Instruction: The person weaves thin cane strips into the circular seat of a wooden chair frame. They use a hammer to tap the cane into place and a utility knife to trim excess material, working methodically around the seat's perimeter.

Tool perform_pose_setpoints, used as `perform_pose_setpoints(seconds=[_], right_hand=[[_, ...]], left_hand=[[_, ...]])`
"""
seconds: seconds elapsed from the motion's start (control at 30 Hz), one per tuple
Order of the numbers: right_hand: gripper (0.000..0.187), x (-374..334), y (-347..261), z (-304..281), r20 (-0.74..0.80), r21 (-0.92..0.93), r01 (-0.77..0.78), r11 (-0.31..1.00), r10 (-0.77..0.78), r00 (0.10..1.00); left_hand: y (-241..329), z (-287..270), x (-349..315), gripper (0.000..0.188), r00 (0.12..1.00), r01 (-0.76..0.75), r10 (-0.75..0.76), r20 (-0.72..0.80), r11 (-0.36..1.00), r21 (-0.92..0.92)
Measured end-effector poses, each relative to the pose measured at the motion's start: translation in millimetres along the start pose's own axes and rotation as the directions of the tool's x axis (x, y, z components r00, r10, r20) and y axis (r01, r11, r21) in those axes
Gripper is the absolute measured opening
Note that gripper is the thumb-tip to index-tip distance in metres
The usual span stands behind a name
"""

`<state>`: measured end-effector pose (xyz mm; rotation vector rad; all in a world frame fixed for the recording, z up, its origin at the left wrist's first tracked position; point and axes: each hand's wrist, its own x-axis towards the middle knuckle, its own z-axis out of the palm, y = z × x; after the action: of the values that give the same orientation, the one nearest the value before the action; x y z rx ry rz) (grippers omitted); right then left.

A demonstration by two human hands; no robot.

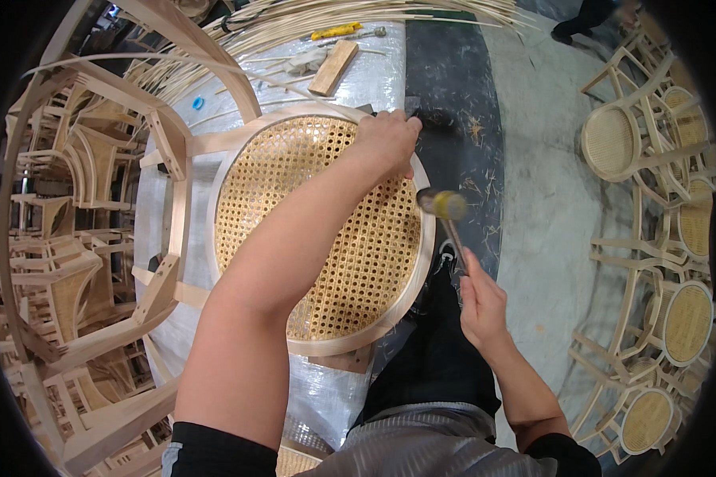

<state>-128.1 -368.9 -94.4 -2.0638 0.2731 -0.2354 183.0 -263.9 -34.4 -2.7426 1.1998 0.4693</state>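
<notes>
A round chair seat [348,261] of woven cane in a pale wooden ring lies in front of me, joined to a chair frame [180,215] lying on its side. My left hand [387,145] is closed at the seat's far right rim, on the end of a long, thin reed strip [274,82] that arcs away to the left. Its fingertips are partly hidden. In my right hand [482,300] is the handle of a hammer [447,205]. The hammer's yellow and dark head, blurred by motion, is at the seat's right rim, below my left hand.
Plastic wrap covers the work surface [310,397]. A wood block [334,67], a yellow-handled tool [336,31] and a bundle of reed strips [191,75] lie at the far side. Chair frames [79,286] are stacked left; caned chairs [612,149] stand right. Another person's leg [585,20] shows far right.
</notes>
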Motion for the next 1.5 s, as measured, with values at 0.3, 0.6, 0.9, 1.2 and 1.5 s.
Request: perform_pose_setpoints(seconds=[0.3, 0.6, 0.9, 1.2, 1.5], right_hand=[[0.047, 19, 15, -3, -0.092, -0.192, 0.097, 0.977, -0.116, 0.989], [0.047, 26, 23, 2, -0.05, -0.195, 0.115, 0.974, -0.127, 0.991], [0.044, 35, 26, 5, -0.032, -0.167, 0.1, 0.981, -0.107, 0.994], [0.045, 38, 25, 0, 0.039, -0.191, 0.031, 0.981, -0.024, 0.999], [0.048, 35, 29, 1, -0.026, -0.129, 0.084, 0.988, -0.088, 0.996]], left_hand=[[3, -9, 9, 0.082, 0.996, 0.048, -0.046, 0.08, 0.999, -0.02], [4, -5, 11, 0.08, 0.994, 0.051, -0.049, 0.102, 0.998, -0.022], [3, -5, 11, 0.08, 0.994, 0.043, -0.038, 0.105, 0.998, -0.047], [2, -6, 14, 0.075, 0.993, 0.057, -0.049, 0.11, 0.996, -0.072], [-1, -5, 18, 0.073, 0.995, 0.039, -0.03, 0.099, 0.995, -0.091]])
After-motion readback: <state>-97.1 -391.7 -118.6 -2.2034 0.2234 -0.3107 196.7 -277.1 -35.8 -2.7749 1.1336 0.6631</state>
